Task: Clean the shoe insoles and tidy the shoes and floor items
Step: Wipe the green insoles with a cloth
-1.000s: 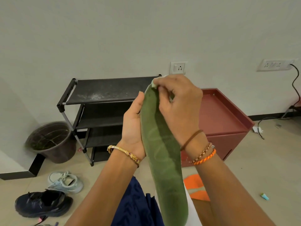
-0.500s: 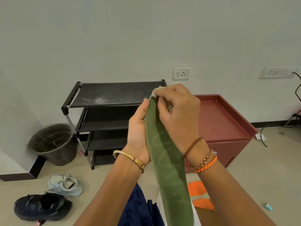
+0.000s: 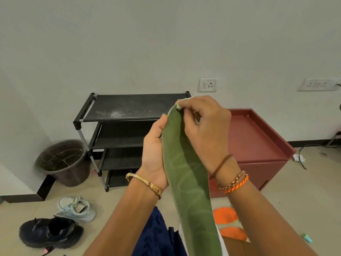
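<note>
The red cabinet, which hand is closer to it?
Right. The right hand pinches the top of the green insole directly in front of the red cabinet. The left hand holds the insole's other side, nearer the black rack.

Dark plant pot (image 3: 63, 163) by the wall, red cabinet (image 3: 258, 145), two wall sockets (image 3: 208, 85), black cable (image 3: 311, 146).

A long olive-green foam insole (image 3: 188, 178) with pale ribbing, before a black metal shoe rack (image 3: 127, 115), a maroon cabinet (image 3: 258, 145), and black (image 3: 49, 232) and pale-blue sneakers (image 3: 76, 208).
</note>
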